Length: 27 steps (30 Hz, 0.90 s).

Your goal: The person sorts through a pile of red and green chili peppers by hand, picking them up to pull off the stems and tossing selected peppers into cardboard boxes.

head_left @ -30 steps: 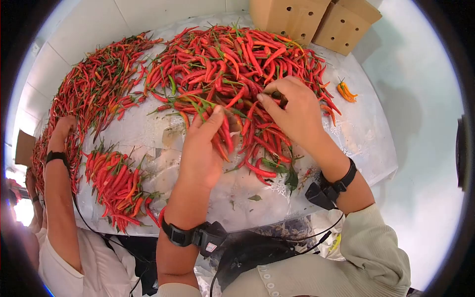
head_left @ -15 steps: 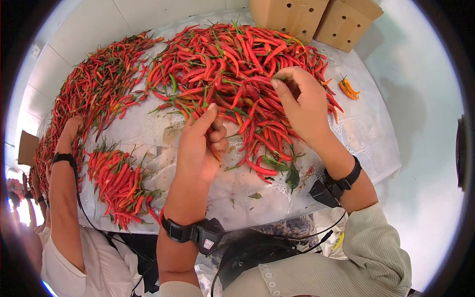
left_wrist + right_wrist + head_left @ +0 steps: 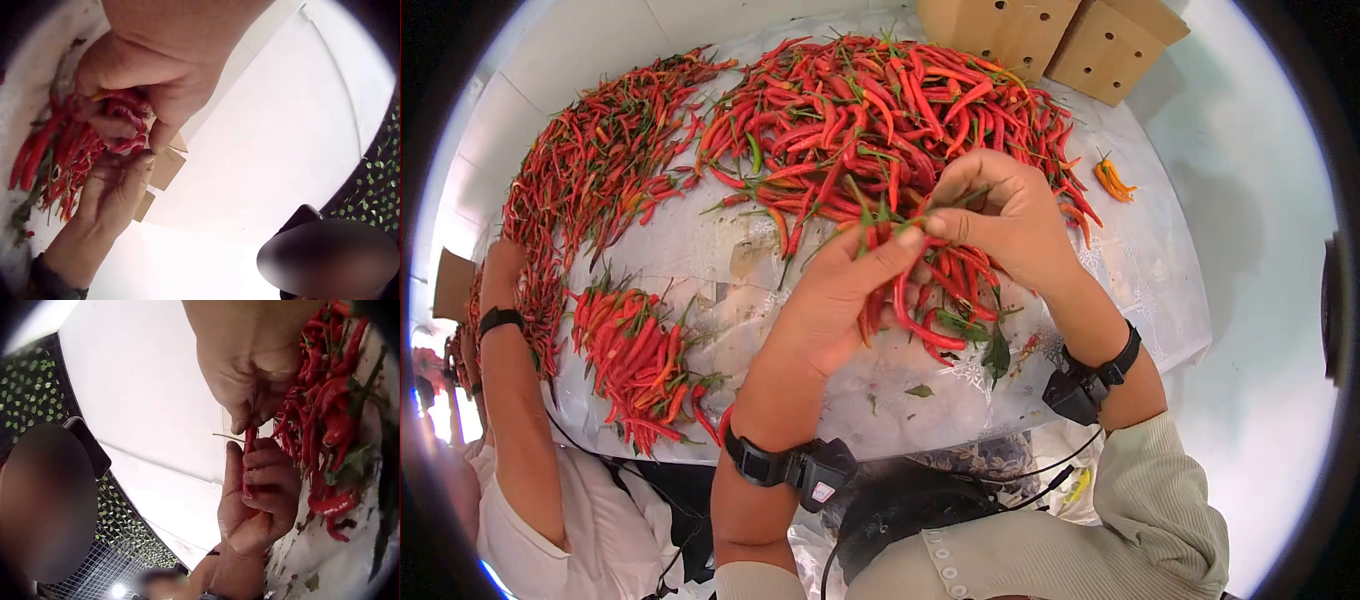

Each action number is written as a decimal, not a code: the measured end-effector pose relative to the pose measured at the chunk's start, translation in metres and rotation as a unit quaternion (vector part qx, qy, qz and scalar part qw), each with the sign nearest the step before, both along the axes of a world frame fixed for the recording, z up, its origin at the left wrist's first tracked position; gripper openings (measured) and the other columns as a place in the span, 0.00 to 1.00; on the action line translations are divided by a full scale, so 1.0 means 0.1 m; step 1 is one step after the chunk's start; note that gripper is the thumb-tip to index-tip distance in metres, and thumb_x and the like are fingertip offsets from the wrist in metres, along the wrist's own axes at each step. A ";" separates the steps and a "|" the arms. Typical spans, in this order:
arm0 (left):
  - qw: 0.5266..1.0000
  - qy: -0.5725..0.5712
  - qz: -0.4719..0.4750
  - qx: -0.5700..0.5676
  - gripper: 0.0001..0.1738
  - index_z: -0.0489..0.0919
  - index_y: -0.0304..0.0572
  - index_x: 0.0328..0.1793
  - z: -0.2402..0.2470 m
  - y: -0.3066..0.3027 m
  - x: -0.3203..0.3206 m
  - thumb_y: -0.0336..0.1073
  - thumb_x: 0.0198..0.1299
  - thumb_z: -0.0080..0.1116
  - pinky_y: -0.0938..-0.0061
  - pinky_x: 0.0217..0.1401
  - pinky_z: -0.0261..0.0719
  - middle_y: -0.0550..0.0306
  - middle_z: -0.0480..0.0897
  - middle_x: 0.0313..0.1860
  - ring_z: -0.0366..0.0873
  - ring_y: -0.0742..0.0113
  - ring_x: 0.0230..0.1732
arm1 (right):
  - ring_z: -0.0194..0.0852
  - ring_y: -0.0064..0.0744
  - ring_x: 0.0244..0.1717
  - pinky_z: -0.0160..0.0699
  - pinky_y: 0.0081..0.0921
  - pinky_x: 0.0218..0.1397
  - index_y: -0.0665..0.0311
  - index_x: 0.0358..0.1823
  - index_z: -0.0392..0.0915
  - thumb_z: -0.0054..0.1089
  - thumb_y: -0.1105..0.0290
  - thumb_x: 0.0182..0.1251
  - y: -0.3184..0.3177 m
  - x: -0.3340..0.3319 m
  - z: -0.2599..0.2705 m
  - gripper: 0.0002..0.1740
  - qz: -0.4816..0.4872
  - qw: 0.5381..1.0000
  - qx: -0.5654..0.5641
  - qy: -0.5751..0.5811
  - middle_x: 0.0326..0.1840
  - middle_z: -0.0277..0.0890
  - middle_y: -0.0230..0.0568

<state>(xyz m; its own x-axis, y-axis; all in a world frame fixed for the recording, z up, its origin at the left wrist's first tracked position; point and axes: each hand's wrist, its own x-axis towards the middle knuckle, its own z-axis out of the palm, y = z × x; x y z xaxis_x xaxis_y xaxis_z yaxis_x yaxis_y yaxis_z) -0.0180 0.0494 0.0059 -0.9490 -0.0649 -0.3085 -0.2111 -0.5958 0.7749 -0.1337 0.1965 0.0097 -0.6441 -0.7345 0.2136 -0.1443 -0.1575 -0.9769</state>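
Note:
Red chili peppers with green stems lie in a large heap (image 3: 850,110) in front of both hands. My left hand (image 3: 830,300) grips several chilies, their green stems standing up past the thumb. Close against it, my right hand (image 3: 1010,215) pinches a red chili (image 3: 249,450) between thumb and fingertips. In the right wrist view this chili runs from the right fingertips down into the left hand's curled fingers. The left wrist view shows red chilies (image 3: 125,100) inside the left hand, partly hidden by its fingers.
A smaller chili pile (image 3: 635,360) lies at the left near edge. Another person's arm (image 3: 515,390) reaches into a second large heap (image 3: 600,150). Cardboard boxes (image 3: 1115,50) stand at the back, and orange chilies (image 3: 1113,180) lie at the right.
My right hand has gone to the heap, picked out a red chili and brought it over to the left hand. The left hand has shifted right, keeping its chilies.

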 end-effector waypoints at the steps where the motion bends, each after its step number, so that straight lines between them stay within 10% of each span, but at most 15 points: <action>1: 1.000 -0.009 0.013 0.008 0.13 0.75 0.43 0.45 0.01 0.02 0.00 0.40 0.59 0.61 0.81 0.23 0.72 0.64 0.78 0.28 0.75 0.76 0.25 | 0.73 0.15 0.34 0.73 0.14 0.35 0.66 0.37 0.76 0.67 0.71 0.57 -0.02 0.00 0.00 0.10 -0.022 1.000 -0.006 0.015 0.33 0.76 0.29; 5: 1.000 -0.010 0.009 0.026 0.12 0.76 0.42 0.43 0.06 0.00 0.02 0.37 0.56 0.63 0.84 0.20 0.67 0.64 0.77 0.27 0.74 0.77 0.23 | 0.74 0.21 0.36 0.74 0.18 0.37 0.64 0.38 0.77 0.64 0.70 0.59 -0.08 0.00 0.03 0.08 -0.133 0.991 0.009 0.006 0.36 0.76 0.33; 8: 0.999 0.017 0.024 0.013 0.08 0.76 0.43 0.40 0.01 -0.08 0.03 0.33 0.55 0.62 0.86 0.20 0.64 0.65 0.76 0.26 0.72 0.78 0.24 | 0.74 0.34 0.40 0.73 0.28 0.44 0.62 0.38 0.79 0.62 0.70 0.58 -0.04 -0.19 -0.13 0.07 -0.198 0.901 0.097 0.374 0.37 0.75 0.38; 12: 0.996 0.056 0.067 0.012 0.05 0.75 0.45 0.37 -0.08 -0.11 0.01 0.32 0.56 0.59 0.85 0.18 0.61 0.67 0.72 0.23 0.66 0.78 0.23 | 0.69 0.44 0.47 0.66 0.38 0.54 0.61 0.38 0.80 0.61 0.72 0.56 -0.08 -0.10 -0.13 0.08 -0.140 0.835 0.135 0.514 0.41 0.75 0.41; 18: 0.994 0.016 0.083 0.065 0.05 0.73 0.47 0.37 -0.07 -0.18 0.00 0.38 0.60 0.55 0.82 0.22 0.63 0.69 0.69 0.22 0.65 0.77 0.24 | 0.73 0.42 0.45 0.71 0.33 0.50 0.59 0.39 0.81 0.60 0.73 0.56 -0.06 -0.09 -0.08 0.09 -0.203 0.864 0.061 0.457 0.41 0.77 0.41; 27: 0.987 0.053 0.150 0.033 0.09 0.76 0.46 0.46 -0.11 -0.18 -0.02 0.38 0.64 0.51 0.76 0.33 0.77 0.62 0.81 0.37 0.78 0.70 0.35 | 0.73 0.19 0.43 0.72 0.19 0.45 0.64 0.52 0.74 0.56 0.75 0.64 -0.06 0.12 0.07 0.14 -0.049 0.998 -0.029 0.018 0.40 0.77 0.36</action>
<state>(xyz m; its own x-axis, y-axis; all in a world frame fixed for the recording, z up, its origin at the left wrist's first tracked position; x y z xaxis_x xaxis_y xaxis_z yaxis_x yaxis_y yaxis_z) -0.0202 0.0319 -0.0049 -0.9171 -0.3310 -0.2220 0.0619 -0.6686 0.7411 -0.1215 0.1907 0.0171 -0.7028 -0.6548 0.2780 -0.1969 -0.1965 -0.9605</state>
